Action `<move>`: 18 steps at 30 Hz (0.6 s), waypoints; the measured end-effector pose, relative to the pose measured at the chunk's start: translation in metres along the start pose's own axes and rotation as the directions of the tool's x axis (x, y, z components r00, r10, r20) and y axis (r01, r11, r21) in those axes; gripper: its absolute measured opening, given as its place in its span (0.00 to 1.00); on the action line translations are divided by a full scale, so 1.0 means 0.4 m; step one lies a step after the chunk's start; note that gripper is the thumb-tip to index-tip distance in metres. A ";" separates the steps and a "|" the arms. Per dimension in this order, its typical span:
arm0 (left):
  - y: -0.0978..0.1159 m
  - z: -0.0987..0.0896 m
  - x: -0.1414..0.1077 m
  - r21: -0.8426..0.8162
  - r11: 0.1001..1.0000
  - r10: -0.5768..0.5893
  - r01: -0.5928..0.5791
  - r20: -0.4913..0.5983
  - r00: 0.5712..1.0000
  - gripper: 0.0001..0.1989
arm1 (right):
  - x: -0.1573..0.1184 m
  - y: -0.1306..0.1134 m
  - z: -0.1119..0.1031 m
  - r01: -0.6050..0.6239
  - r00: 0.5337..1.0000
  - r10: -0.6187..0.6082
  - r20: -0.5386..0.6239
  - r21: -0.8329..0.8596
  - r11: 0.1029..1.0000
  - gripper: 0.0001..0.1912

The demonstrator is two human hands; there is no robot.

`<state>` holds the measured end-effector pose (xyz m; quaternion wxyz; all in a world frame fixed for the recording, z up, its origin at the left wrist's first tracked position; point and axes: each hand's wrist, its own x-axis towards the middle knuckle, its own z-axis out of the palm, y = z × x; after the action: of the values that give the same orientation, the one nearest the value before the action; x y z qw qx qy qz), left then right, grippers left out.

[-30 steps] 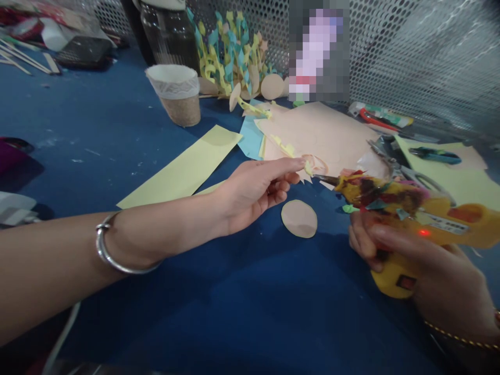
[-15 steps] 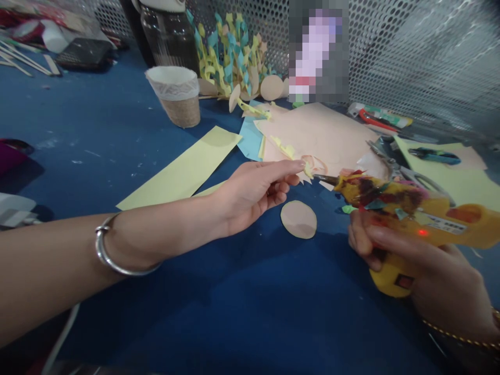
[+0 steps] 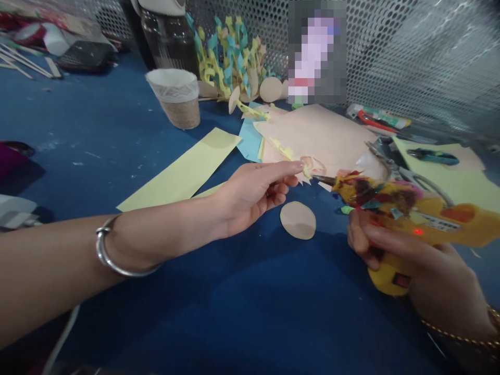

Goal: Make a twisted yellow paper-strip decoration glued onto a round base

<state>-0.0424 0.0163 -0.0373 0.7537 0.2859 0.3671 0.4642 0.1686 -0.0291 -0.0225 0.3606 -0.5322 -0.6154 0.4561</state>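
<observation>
My left hand (image 3: 260,192) pinches a small pale yellow paper piece (image 3: 307,171) between thumb and fingertips; most of the piece is covered by the fingers. Wrapped round the handle of a yellow hot glue gun (image 3: 402,208) is my right hand (image 3: 414,255). The gun is smeared with dark and coloured residue, and a red light glows on its side. Its metal nozzle points left, at or very close to the yellow piece; I cannot tell whether they touch. Below them a pinkish paper disc (image 3: 298,220) lies flat on the blue table (image 3: 234,312).
Behind my hands lie peach paper sheets (image 3: 324,130) and a yellow paper strip (image 3: 183,166). A paper-lined cup (image 3: 179,99) stands beside curly paper stems (image 3: 230,57) on discs. Scissors (image 3: 422,182) and blue-handled pliers (image 3: 433,155) are at the right, below a perforated metal panel (image 3: 390,57).
Hardly anything differs. The glue gun and my right hand have shifted very slightly left, with the nozzle still beside the yellow paper piece.
</observation>
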 end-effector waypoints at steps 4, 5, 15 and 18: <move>0.000 -0.006 0.000 -0.030 1.000 -0.006 0.007 0.020 1.000 0.07 | -0.004 0.001 0.000 -0.041 0.999 0.041 -0.014 0.018 0.999 0.13; 0.000 -0.007 0.000 -0.036 0.999 -0.008 0.009 0.023 1.000 0.07 | -0.004 0.001 0.001 -0.046 0.999 0.046 -0.016 0.020 0.999 0.13; 0.002 0.001 -0.008 -0.022 1.000 0.022 -0.022 -0.009 1.000 0.08 | -0.010 -0.001 0.004 -0.056 0.998 0.056 -0.009 -0.007 0.998 0.14; -0.001 0.001 -0.007 -0.019 0.999 0.029 -0.030 -0.024 0.999 0.08 | -0.012 -0.005 0.005 -0.052 0.998 0.052 -0.026 -0.026 0.998 0.14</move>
<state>-0.0429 0.0137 -0.0366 0.7451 0.2784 0.3672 0.4822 0.1670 -0.0341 -0.0212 0.3491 -0.5584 -0.6029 0.4503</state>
